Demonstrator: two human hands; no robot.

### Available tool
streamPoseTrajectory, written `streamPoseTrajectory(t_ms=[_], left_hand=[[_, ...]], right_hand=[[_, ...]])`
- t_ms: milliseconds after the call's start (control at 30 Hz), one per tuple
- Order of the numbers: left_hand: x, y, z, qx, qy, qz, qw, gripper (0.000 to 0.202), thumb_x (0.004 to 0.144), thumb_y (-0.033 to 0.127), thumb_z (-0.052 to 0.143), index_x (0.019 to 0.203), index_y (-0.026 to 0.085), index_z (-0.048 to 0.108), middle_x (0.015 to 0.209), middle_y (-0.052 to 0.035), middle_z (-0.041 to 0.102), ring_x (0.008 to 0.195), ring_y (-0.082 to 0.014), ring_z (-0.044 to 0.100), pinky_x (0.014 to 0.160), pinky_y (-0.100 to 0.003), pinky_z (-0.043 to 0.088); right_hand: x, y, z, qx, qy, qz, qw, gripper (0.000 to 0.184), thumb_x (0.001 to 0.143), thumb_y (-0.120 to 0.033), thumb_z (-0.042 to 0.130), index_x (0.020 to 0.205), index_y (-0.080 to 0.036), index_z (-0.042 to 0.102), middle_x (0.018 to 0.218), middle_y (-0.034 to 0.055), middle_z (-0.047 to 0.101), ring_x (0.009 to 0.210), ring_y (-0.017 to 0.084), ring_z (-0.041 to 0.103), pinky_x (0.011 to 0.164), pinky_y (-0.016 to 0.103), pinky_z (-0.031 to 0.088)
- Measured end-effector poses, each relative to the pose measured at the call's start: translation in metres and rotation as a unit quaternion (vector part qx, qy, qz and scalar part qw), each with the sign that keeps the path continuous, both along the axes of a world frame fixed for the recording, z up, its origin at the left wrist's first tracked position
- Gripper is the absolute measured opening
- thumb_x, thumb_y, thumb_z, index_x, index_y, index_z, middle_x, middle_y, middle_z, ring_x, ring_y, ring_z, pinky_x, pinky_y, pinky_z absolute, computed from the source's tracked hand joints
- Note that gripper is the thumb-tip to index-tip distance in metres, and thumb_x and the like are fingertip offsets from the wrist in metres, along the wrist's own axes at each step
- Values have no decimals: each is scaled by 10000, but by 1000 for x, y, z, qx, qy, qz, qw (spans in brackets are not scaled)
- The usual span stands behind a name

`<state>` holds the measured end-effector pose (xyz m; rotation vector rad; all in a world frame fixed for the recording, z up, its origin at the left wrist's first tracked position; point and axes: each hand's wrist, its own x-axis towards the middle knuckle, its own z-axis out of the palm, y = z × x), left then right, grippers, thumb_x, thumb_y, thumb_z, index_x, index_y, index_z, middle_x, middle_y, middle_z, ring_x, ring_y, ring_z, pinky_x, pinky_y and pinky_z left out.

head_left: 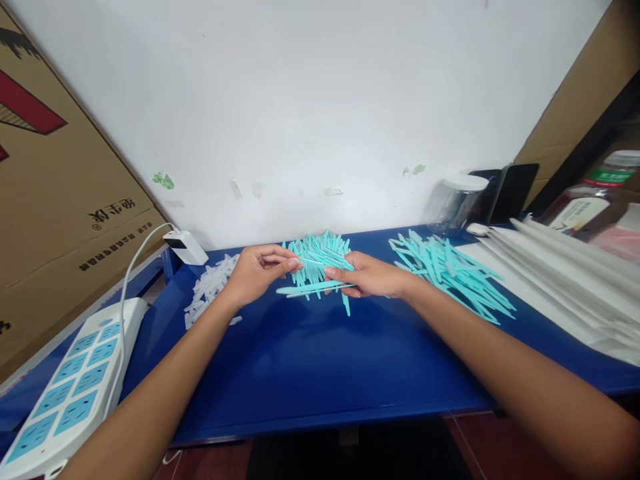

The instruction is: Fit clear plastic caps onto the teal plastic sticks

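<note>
My left hand (260, 270) pinches a thin teal plastic stick (306, 261) near its tip. My right hand (367, 275) grips two or three teal sticks (313, 288) that jut out leftward. Both hands hover over a blue table (310, 360), just in front of a middle heap of teal sticks (320, 252). A second, wider heap of teal sticks (453, 273) lies to the right of my right hand. A pile of small clear plastic pieces (210, 290) lies left of my left hand.
A white and blue power strip (70, 390) with a plugged adapter (186, 247) lies at the left. Cardboard (55, 200) leans at the left wall. White sheets (565, 280), a clear jar (457, 203), a dark phone (513, 193) and a bottle (595, 193) are at the right.
</note>
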<state>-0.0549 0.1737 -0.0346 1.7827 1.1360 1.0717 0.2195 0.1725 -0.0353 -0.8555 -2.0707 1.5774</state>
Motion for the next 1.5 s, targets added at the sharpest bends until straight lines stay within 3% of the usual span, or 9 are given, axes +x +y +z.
streamPoseTrajectory(t_ms=[200,433,667,967,1067,1333,1500], left_hand=[[0,0,0,6,-28,0,1000,377,791,502,858,977,177,811,913,-113,819,831,-254,766,663,-309,584],[2,-1,4,10,-62,12,998,363,787,477,867,965,164,826,935,-115,813,746,-202,716,647,-303,580],[-1,0,3,20,-51,31,998,380,725,451,915,987,185,844,932,-92,813,761,-215,720,710,-335,601],[0,-1,0,15,-31,2,999,341,733,424,916,978,197,848,975,-97,825,920,-272,772,874,-389,631],[2,-4,-1,12,-6,-10,1000,321,752,445,899,954,199,856,976,-102,827,921,-292,775,863,-407,633],[9,-6,-8,-47,-71,6,996,333,682,416,952,870,191,793,796,-54,806,761,-219,757,730,-319,609],[9,-7,-8,-79,-74,-22,994,307,664,355,970,819,163,788,843,-66,814,800,-198,764,763,-291,600]], right_hand=[[3,1,2,14,-20,-20,1000,531,922,-685,626,774,-176,594,525,-45,514,433,79,366,435,228,280],[5,0,4,42,-24,-15,999,567,916,-693,629,673,-193,519,533,-36,509,464,84,385,481,238,313],[6,2,3,33,-29,-17,999,567,931,-691,609,675,-194,513,543,-38,507,449,78,361,458,236,286],[5,1,2,18,-16,6,1000,552,926,-680,630,693,-196,503,534,-48,485,461,75,343,454,230,270],[3,-1,3,19,-17,17,1000,542,927,-670,639,704,-198,492,539,-53,483,467,73,345,464,228,280],[-1,-7,8,-22,-8,17,1000,580,883,-677,699,693,-219,400,511,-95,358,448,54,283,433,214,214],[-1,-5,4,-42,-4,39,998,564,880,-667,712,707,-213,428,524,-90,379,452,56,313,432,209,237]])
